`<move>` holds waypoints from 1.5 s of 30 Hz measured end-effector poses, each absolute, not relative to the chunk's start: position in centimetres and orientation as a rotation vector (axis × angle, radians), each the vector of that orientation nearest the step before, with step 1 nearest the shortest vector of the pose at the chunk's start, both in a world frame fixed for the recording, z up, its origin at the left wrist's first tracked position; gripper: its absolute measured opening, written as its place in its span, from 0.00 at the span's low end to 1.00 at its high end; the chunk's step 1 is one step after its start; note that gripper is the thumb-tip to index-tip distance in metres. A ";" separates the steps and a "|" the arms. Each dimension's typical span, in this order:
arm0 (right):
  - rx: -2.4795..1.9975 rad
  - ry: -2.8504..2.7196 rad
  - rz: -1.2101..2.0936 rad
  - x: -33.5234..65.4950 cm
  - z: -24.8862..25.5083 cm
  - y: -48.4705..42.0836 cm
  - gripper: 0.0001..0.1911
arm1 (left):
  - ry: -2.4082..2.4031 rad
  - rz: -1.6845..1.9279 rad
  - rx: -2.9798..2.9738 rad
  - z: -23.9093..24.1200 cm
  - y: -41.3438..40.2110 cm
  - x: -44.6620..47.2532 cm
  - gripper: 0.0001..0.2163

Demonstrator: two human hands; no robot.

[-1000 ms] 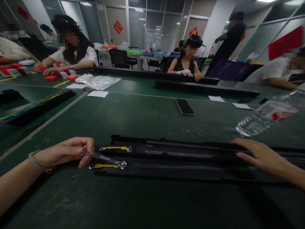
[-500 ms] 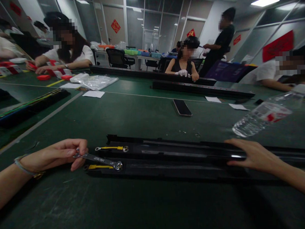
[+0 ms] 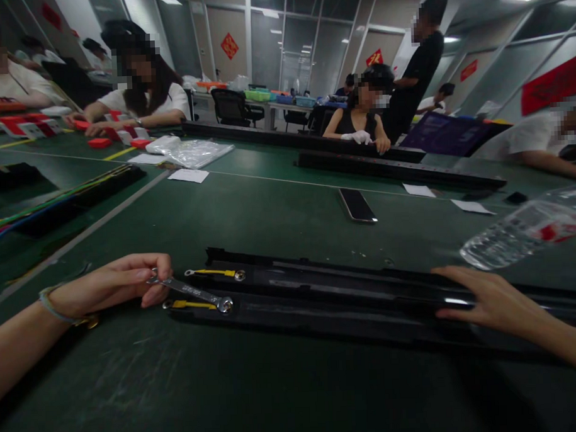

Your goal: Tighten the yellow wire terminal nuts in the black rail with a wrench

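Note:
A long black rail (image 3: 328, 296) lies across the green table (image 3: 250, 217) in front of me. My left hand (image 3: 111, 285) pinches the near end of a small silver wrench (image 3: 191, 291). The wrench's ring end sits on a bolt at the rail's left end, over a yellow-sleeved wire lug (image 3: 189, 304). A second yellow-sleeved lug (image 3: 214, 273) lies just behind it on the rail. My right hand (image 3: 489, 300) rests flat on the rail's top towards the right, fingers stretched out and pressing it down.
A clear water bottle (image 3: 529, 229) lies on its side at the right. A dark phone (image 3: 357, 205) lies beyond the rail. More black rails (image 3: 394, 165), paper slips and a plastic bag (image 3: 196, 153) sit farther back, where other people work. Coloured wires (image 3: 42, 205) run at the left.
My left hand has swung the wrench handle slightly about the bolt. My right hand stays on the rail. The view has shifted a little as my head moved.

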State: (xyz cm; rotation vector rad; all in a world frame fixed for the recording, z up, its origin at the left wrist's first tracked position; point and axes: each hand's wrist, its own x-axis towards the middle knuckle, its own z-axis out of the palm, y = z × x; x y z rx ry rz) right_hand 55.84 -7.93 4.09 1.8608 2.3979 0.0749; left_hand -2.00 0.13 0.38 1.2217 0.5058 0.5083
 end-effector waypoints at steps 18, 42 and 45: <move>1.416 2.810 0.070 39.6 5.9 -6.2 0.29 | 0.610 0.618 1.182 0.7 -0.1 -1.1 0.07; 0.392 3.556 -0.060 25.0 -0.7 -12.7 0.10 | 0.603 0.545 1.218 1.0 0.1 -2.0 0.09; 0.352 3.568 -0.100 23.0 -1.9 -13.0 0.11 | 0.655 0.616 1.149 1.0 0.4 -1.6 0.09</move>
